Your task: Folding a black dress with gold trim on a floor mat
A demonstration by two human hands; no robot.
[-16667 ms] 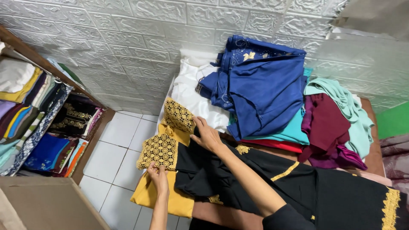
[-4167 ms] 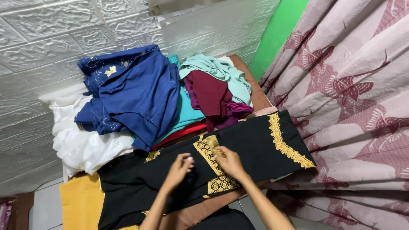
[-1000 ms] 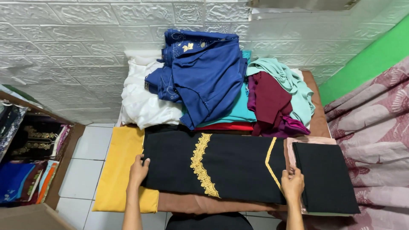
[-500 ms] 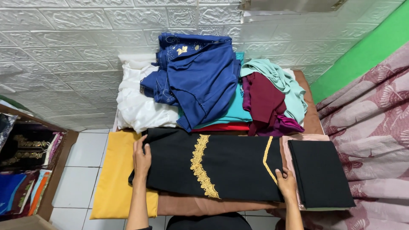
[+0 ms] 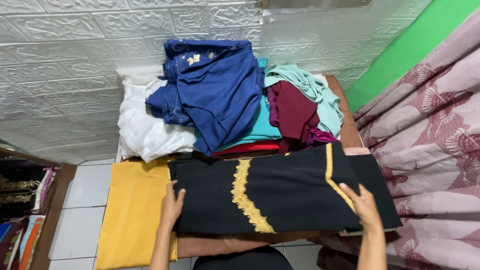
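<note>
A folded black garment (image 5: 280, 195) with gold lace trim lies across the near edge of a brown table (image 5: 225, 245). My left hand (image 5: 171, 206) grips its left edge, fingers curled over the fabric. My right hand (image 5: 361, 206) holds its right end, which now lies over a folded black cloth (image 5: 385, 200) on the table's right side. A yellow cloth (image 5: 132, 215) hangs off the table's left end, beside my left hand.
Behind the black garment lies a heap of clothes: white (image 5: 142, 132), dark blue (image 5: 215, 95), teal (image 5: 260, 127), maroon (image 5: 295, 112) and mint green (image 5: 315, 90). A white brick-pattern wall (image 5: 75, 60) is behind. A patterned pink curtain (image 5: 430, 130) hangs at right. Shelves of folded fabric (image 5: 20, 210) stand at left.
Both hands have shifted the black garment to the right, so its right end now covers much of the folded black cloth. The view has also turned slightly right.
</note>
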